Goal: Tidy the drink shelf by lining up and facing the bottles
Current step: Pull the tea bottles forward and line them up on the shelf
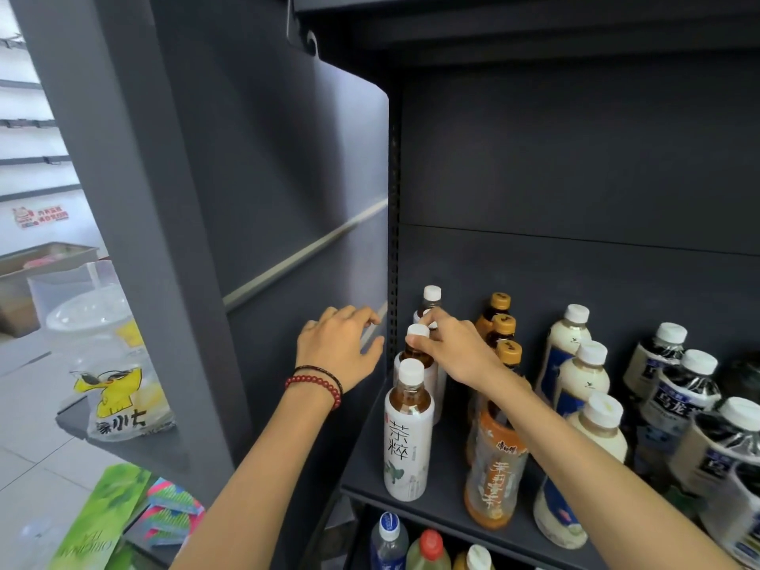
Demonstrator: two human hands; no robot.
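Squaring up the tea row on the shelf (448, 487).
My right hand (452, 351) pinches the middle tea bottle (416, 352) at its neck, with the front bottle (407, 438) nearer me. My left hand (337, 343) rests spread on the side panel (288, 199). Next, probably: twist the label forward, in line.

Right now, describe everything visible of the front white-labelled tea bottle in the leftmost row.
The front tea bottle stands upright near the front edge of the dark shelf. Clear plastic, brown tea showing at its shoulder, white screw cap, white sleeve with large dark Chinese characters and a greenish plant print, facing forward. No hand touches it; the right hand grips the bottle behind it at the neck.
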